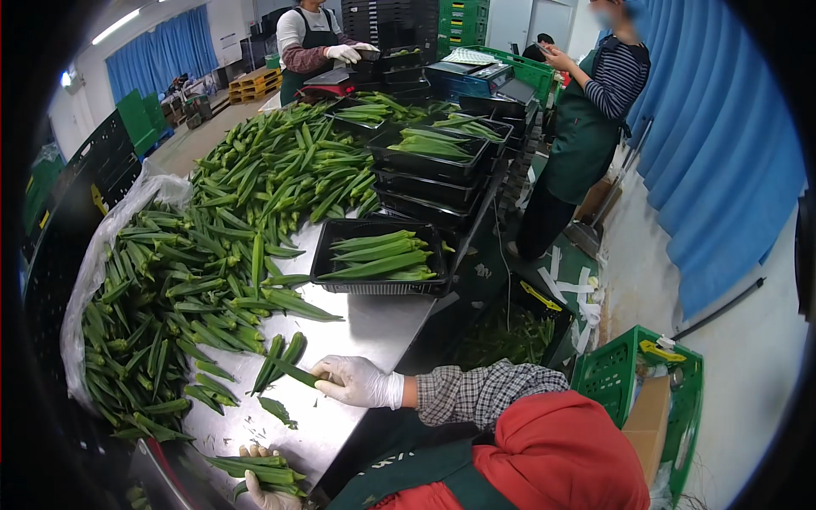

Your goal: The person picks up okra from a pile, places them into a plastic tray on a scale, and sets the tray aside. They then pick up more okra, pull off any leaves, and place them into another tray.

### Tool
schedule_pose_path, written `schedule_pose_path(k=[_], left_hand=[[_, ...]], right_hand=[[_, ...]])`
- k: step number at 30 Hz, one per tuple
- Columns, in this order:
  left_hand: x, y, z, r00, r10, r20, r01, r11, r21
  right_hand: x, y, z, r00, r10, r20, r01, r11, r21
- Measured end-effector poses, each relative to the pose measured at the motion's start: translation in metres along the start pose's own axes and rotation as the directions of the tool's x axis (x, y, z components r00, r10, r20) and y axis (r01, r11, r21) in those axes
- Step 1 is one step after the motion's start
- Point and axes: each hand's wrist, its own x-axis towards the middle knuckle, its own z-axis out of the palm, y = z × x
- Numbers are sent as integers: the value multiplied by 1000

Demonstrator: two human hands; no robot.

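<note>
Near the bottom edge my left hand (265,491), in a pale glove, is closed around a bunch of several okra pods (270,473). Above it and to the right, my white-gloved right hand (361,381) pinches the end of one okra pod (296,371) over the metal table (340,336). Two loose pods (280,357) lie just beyond that fingertip, the held one reaching toward them. A short piece of okra (277,412) sits on the metal between my hands. A large pile of okra (183,280) spreads along the left of the table.
A black tray (319,255) with okra stands beyond my right hand, and stacked black trays (425,187) rise behind it. A green crate (693,399) sits at lower right. One co-worker (310,51) stands at the table's far end, another (586,127) at right.
</note>
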Motion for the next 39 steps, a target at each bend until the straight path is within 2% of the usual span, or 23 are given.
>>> schedule_pose_path(k=[12, 15, 27, 30, 33, 36, 39], left_hand=[[-2, -2, 7, 999, 22, 36, -24, 998, 60], [-3, -3, 12, 998, 51, -25, -50, 998, 33], [0, -1, -1, 1000, 30, 8, -30, 999, 32], [-1, -1, 2, 999, 24, -37, -25, 1000, -18], [-2, 0, 2, 999, 25, -33, -25, 1000, 6], [2, 2, -10, 998, -43, 42, 40, 996, 76], [0, -1, 0, 1000, 17, -26, -16, 999, 46]], right_hand=[[0, -1, -1, 1000, -18, 1, 18, 1000, -18], [0, -2, -1, 1000, -16, 7, 16, 999, -37], [0, -6, -5, 999, 8, 39, -5, 998, -60], [0, -7, -5, 999, 2, 38, 0, 998, -66], [0, -6, -4, 999, 1, 35, 1, 998, -56], [0, -3, -3, 999, -2, 37, 4, 998, -61], [0, -4, -3, 999, -5, 35, 7, 998, -65]])
